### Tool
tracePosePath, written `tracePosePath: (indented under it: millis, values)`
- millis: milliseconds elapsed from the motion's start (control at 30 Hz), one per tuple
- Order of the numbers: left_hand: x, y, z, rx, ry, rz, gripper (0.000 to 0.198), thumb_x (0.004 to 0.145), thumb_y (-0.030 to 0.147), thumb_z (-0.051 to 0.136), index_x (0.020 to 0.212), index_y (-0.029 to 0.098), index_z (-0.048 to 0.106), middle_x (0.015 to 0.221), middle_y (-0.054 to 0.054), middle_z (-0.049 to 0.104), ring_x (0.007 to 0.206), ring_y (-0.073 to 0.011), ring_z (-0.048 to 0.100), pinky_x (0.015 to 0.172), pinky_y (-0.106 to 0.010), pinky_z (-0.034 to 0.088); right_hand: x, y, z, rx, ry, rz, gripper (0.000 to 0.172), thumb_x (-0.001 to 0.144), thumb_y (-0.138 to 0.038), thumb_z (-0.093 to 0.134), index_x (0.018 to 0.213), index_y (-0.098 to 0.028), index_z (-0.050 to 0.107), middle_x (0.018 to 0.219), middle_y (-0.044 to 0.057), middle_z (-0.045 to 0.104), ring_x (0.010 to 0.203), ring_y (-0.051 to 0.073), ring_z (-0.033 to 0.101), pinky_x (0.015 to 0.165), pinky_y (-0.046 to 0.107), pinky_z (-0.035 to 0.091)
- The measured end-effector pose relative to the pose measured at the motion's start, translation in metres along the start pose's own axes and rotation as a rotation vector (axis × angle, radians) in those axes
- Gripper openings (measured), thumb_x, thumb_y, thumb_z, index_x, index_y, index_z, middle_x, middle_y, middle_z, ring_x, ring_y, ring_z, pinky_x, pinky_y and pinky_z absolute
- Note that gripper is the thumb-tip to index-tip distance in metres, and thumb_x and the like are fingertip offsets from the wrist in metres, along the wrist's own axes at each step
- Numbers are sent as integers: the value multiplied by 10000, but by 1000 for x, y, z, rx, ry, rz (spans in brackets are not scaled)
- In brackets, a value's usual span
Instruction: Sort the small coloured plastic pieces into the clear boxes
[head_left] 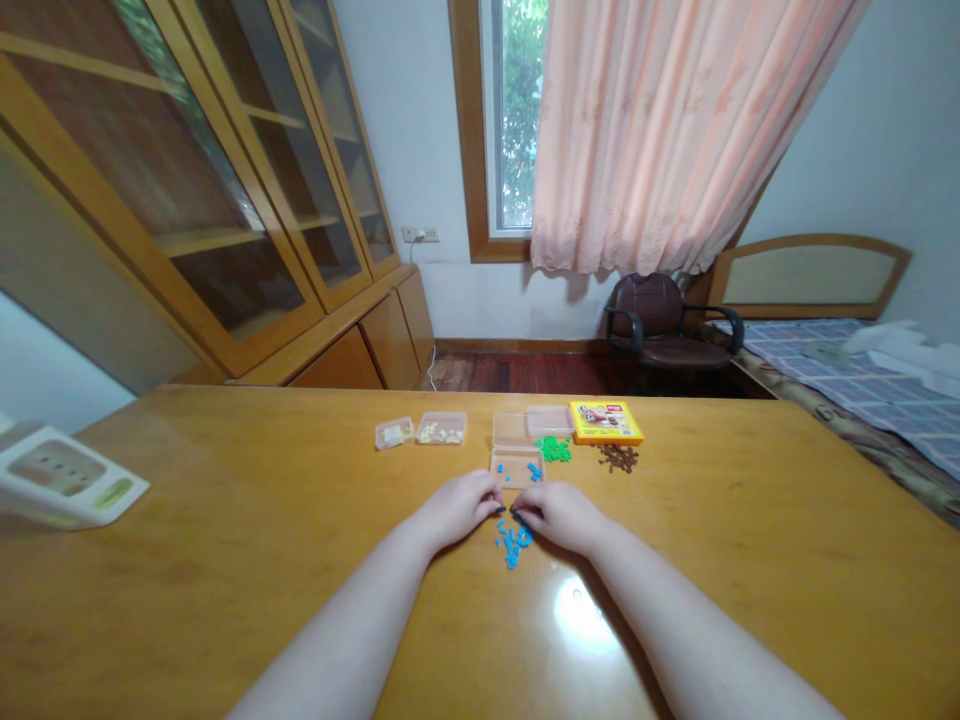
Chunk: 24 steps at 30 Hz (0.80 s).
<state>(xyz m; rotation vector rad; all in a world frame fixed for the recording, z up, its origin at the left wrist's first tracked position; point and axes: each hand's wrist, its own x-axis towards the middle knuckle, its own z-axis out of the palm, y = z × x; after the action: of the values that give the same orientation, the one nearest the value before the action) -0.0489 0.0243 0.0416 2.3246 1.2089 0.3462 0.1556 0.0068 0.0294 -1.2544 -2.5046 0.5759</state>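
Note:
A loose pile of small blue plastic pieces [513, 547] lies on the wooden table [300, 560] between my forearms. Just beyond the pile, my left hand [463, 505] bends over the table, fingers drawn together near its far edge. Opposite it, my right hand [559, 513] has its fingertips closed too, a short gap from the left. Dark spots show at the fingertips of both hands; anything pinched there is too small to make out. Directly behind the hands stands an open clear plastic box [519, 470] with a few blue pieces inside, its lid [510, 430] folded back.
Behind the box lie green pieces [554, 449], brown pieces [619, 459], a yellow package [606, 422] and another clear container [550, 419]. Two containers with pale pieces, one larger [442, 428] and one smaller [394, 433], stand left. A white plastic object [71, 475] sits far left.

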Motion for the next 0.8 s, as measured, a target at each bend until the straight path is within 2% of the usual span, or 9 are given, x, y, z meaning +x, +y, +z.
tracePosePath:
  millis: [133,200,500,800]
  values:
    - [9,-5,8,-107,284,5,136,851,223,462,854,187,593,905,-33,610,882,-158,554,812,-277,443,0,-1,0,6,9,3,210,849,-251,502,892,-234,706,870,34,721,786,163,642,696,235,425]
    - [11,-8,11,-100,324,-15,144,845,216,473,910,192,600,940,-39,615,914,-167,553,838,-298,443,0,0,0,22,15,0,215,854,-256,494,891,-233,705,868,33,721,794,162,642,707,238,432]
    - [3,-5,9,28,118,22,144,842,246,496,886,208,627,915,-34,620,848,-161,567,774,-270,445,-3,5,0,82,54,-14,262,829,-218,490,1000,-256,686,977,21,714,886,168,650,795,262,460]
    - [6,-1,18,-56,142,24,166,849,238,473,857,189,631,874,-34,604,826,-154,552,764,-264,436,-1,4,-1,60,48,9,272,836,-213,479,1008,-243,688,966,34,716,876,174,650,767,252,455]
